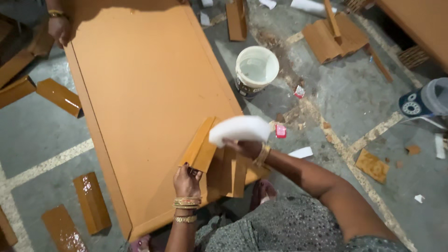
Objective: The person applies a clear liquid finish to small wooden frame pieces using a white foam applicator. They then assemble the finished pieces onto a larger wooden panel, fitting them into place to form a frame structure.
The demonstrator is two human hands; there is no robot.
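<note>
My left hand grips the lower end of a small orange-brown wooden piece and holds it tilted above a large orange board. A white cloth or pad is in my right hand, pressed against the upper right side of that piece. Two or three more orange wooden pieces lie on the board's near right corner under my hands. Bangles ring both wrists.
A white bucket stands on the concrete floor right of the board. Glossy brown wooden pieces lie on the floor at left. Another person's hand touches the board's far left corner. More wood lies at top right.
</note>
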